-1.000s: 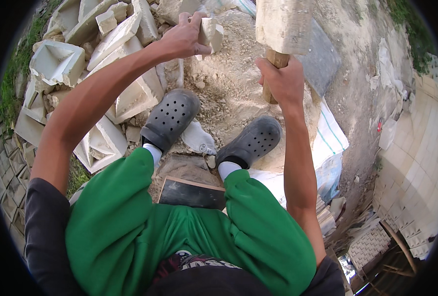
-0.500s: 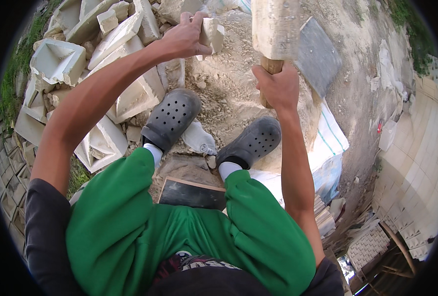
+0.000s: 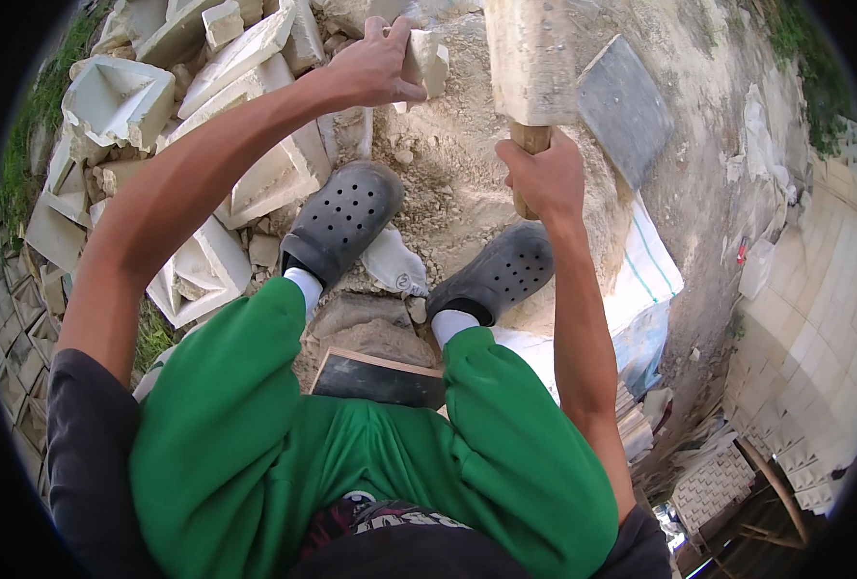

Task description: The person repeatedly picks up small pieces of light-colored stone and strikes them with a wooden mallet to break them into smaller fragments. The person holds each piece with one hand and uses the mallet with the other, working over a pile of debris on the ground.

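My left hand (image 3: 378, 68) reaches out beyond my feet, its fingers closed on a broken off-white block chunk (image 3: 430, 64). In my closed right hand (image 3: 550, 176) is the wooden handle of a mallet (image 3: 532, 68), held upright in the view. The mallet's wide, pale, worn head rises above my fist and is cut off by the upper edge. The head hangs to the right of the chunk, apart from it. Beneath both hands lies a mound of pale crumbled rubble (image 3: 448, 164).
Broken white hollow blocks (image 3: 120, 101) pile up at the left. My grey clogs (image 3: 343, 217) stand on the rubble. A flat grey slab (image 3: 626, 111) lies right of the mallet, above a white sack (image 3: 650, 256). A dark board (image 3: 375, 378) sits between my legs.
The view has shifted slightly. The mallet has moved a little to the left, with its head slightly lower in the picture. My left hand keeps its hold on the chunk.
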The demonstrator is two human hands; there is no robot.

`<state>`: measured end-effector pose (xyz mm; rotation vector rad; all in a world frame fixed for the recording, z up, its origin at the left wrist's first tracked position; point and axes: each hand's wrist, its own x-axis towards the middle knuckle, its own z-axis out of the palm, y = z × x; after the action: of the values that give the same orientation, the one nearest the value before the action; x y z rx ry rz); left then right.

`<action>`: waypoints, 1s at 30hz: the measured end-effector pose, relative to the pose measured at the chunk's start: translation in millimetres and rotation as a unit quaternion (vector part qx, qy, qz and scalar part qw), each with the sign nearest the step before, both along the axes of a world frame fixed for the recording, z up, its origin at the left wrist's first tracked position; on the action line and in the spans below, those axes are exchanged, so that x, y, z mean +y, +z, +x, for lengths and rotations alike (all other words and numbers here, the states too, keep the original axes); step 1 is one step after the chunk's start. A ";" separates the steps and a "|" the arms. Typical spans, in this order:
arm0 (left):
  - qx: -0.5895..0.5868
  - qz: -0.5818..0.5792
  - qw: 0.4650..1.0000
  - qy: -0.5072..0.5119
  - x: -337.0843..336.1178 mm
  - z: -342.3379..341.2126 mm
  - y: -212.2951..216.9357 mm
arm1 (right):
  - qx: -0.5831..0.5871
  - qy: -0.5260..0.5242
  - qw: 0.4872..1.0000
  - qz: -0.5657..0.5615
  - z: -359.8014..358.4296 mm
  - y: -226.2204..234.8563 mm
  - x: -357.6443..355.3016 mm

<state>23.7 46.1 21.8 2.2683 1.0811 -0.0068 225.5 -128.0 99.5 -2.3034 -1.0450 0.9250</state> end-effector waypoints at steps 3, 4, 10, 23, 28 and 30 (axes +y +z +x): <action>0.028 -0.027 0.999 0.014 -2.6 -5.7 14.1 | 0.074 0.001 0.995 0.073 -11.2 24.3 1.0; 0.025 -0.019 0.999 0.010 -2.8 -4.8 9.2 | 0.094 0.028 0.982 0.160 -14.6 12.6 -3.4; 0.030 -0.002 1.000 -0.004 -13.3 -10.9 8.9 | 0.007 0.046 0.999 -0.029 -21.2 -72.0 -25.8; 0.030 -0.007 0.999 0.024 -21.4 -18.5 -0.1 | 0.022 0.074 0.994 0.072 -33.0 -57.9 -36.0; 0.035 -0.019 0.998 0.041 -24.5 -18.2 10.1 | 0.036 0.035 0.997 -0.062 -41.8 -67.5 -44.0; 0.033 -0.021 0.998 0.048 -24.4 -17.6 8.7 | 0.039 -0.001 0.999 -0.011 -42.0 -51.9 -45.6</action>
<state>6.0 21.7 30.5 2.1908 1.2132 -0.0646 183.5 -173.6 47.6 -2.2659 -1.0039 1.0210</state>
